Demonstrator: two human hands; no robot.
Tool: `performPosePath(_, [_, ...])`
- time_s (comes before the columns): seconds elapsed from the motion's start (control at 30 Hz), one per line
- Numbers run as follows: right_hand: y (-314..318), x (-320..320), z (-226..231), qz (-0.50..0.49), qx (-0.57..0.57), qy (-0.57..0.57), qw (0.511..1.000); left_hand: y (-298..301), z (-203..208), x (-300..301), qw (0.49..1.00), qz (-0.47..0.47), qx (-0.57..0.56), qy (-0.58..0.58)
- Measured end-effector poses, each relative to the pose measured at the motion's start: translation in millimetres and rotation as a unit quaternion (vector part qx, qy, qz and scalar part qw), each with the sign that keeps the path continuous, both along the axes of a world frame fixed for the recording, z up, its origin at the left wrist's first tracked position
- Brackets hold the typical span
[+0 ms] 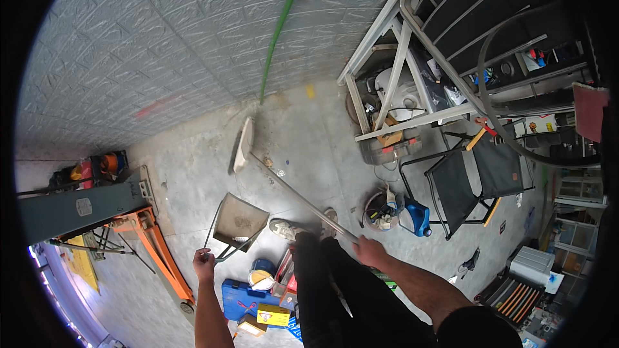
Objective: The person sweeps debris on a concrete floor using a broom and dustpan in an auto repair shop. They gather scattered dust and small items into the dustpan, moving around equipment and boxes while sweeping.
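My right hand [371, 252] is closed around the handle of a broom [293, 192]. Its pale, wide head [244, 144] rests on the grey floor ahead of me, tilted toward the wall. My left hand [204, 258] grips the thin frame handle of a metal dustpan [240, 220], which is held low to the left of my feet. Dust shows inside the pan. Bits of debris [268, 162] lie on the floor just right of the broom head. My shoes [284, 229] stand between the dustpan and the broom handle.
An orange jack [158, 254] and a green-grey lift post [80, 209] stand at left. Near my legs lie a blue case [238, 298] and a yellow box [273, 315]. On the right are a full bin [374, 209], a blue jug [416, 218], a black folding chair [454, 183] and a metal rack [403, 58].
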State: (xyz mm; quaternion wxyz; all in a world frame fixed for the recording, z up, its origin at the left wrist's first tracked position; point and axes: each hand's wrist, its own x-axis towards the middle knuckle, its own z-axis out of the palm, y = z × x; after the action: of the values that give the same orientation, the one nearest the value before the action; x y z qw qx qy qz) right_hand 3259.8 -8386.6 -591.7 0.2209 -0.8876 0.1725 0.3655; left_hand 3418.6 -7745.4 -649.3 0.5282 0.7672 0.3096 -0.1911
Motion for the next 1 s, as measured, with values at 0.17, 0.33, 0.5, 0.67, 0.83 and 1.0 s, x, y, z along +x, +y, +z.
performPosePath(0.17, [51.2, 135.5, -81.3, -0.061, 0.038, -0.020, 0.997, -3.6, 1.1, 5.7, 0.999, -0.016, 0.042, 0.016])
performPosePath(0.33, [38.3, 110.7, -87.6, -0.087, 0.058, 0.088, 0.991, -6.6, 4.8, 9.4, 0.997, -0.034, 0.059, 0.037])
performPosePath(0.5, [-30.6, -12.3, -47.2, -0.053, 0.050, 0.136, 0.988, -14.2, 9.1, 15.2, 0.995, -0.038, 0.075, 0.055])
performPosePath(0.67, [-106.4, -128.5, 5.0, -0.072, -0.025, 0.144, 0.987, -11.0, -2.7, 19.1, 0.998, -0.009, 0.030, 0.062])
performPosePath(0.83, [-135.0, -196.8, 67.1, -0.092, -0.036, 0.083, 0.992, -6.1, -13.0, 17.8, 0.994, 0.055, -0.015, 0.096])
performPosePath(1.0, [-118.2, -171.6, 85.2, -0.104, -0.058, 0.118, 0.986, -9.0, -9.9, 24.3, 0.995, 0.038, -0.016, 0.089])
